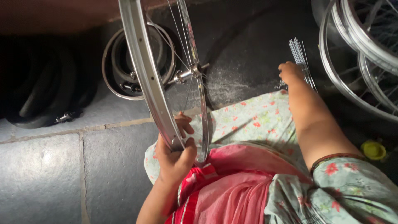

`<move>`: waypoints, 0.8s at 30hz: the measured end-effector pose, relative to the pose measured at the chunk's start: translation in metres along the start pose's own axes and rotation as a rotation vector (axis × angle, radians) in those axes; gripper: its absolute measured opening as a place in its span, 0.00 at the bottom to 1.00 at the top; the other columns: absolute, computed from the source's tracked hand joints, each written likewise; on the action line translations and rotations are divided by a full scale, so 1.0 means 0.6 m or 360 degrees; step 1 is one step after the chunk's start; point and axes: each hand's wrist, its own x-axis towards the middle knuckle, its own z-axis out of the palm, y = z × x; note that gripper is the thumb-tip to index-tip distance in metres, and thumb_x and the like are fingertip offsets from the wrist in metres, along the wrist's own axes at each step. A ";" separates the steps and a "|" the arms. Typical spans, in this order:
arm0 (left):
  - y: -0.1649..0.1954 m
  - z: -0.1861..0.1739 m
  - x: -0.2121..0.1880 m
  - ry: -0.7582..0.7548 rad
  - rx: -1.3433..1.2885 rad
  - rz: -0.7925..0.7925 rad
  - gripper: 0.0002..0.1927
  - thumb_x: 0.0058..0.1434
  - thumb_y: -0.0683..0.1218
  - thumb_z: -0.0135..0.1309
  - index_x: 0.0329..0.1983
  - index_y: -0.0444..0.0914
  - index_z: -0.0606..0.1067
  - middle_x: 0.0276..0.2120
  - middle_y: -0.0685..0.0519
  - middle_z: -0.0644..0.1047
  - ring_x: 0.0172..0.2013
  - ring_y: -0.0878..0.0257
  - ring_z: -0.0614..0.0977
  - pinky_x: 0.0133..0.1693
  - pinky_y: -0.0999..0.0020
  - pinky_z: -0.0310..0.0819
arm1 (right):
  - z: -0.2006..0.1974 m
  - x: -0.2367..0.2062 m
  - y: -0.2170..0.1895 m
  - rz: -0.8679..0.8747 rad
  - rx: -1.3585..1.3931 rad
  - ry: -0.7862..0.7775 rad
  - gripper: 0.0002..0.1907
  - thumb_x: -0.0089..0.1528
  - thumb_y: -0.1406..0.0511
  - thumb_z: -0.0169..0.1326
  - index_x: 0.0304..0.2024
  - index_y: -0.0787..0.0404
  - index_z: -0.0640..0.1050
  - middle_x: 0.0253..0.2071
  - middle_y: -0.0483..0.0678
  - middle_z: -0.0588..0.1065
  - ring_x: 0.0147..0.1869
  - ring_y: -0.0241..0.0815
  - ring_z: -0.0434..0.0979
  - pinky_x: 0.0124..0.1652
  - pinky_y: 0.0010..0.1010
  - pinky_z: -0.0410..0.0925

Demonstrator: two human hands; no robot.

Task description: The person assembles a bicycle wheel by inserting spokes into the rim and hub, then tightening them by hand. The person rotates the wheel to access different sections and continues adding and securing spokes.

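Note:
A shiny metal bicycle wheel rim [143,70] stands upright in front of me, with thin spokes running to a hub [187,74]. My left hand [175,153] grips the rim's lower edge, thumb over the metal. My right hand [291,74] reaches out to the right and rests on a bundle of loose silver spokes [302,58] lying on the dark floor. Whether its fingers are closed around any spokes is hidden. My lap, in floral and pink cloth, lies under the wheel.
Several finished spoked wheels [356,49] are stacked at the upper right. A round metal rim with a dark part inside [120,66] lies behind the wheel. Black rubber tubes [41,87] lie at the left on grey stone slabs. A small yellow cap [373,150] sits at the right.

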 end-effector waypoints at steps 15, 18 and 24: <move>-0.038 0.035 0.020 0.0075 -0.0182 -0.0237 0.24 0.53 0.33 0.50 0.55 0.34 0.70 0.43 0.54 0.74 0.42 0.67 0.76 0.44 0.70 0.73 | 0.007 0.025 -0.021 -0.0131 0.0049 0.0042 0.09 0.65 0.68 0.57 0.48 0.55 0.82 0.55 0.52 0.76 0.60 0.58 0.77 0.52 0.48 0.72; -0.051 0.040 0.033 0.0072 -0.0196 -0.0257 0.20 0.56 0.34 0.52 0.53 0.35 0.71 0.40 0.55 0.75 0.39 0.69 0.75 0.42 0.72 0.72 | -0.040 -0.014 -0.076 -0.0420 0.0581 0.0578 0.10 0.65 0.67 0.59 0.49 0.56 0.82 0.46 0.53 0.80 0.53 0.56 0.81 0.50 0.44 0.73; -0.081 0.055 0.053 0.0117 -0.0051 -0.0021 0.18 0.55 0.34 0.53 0.50 0.35 0.73 0.40 0.56 0.74 0.39 0.69 0.75 0.44 0.73 0.72 | -0.201 -0.259 -0.246 -0.1359 0.1455 0.0974 0.04 0.66 0.70 0.58 0.42 0.64 0.82 0.43 0.51 0.82 0.46 0.45 0.84 0.46 0.33 0.76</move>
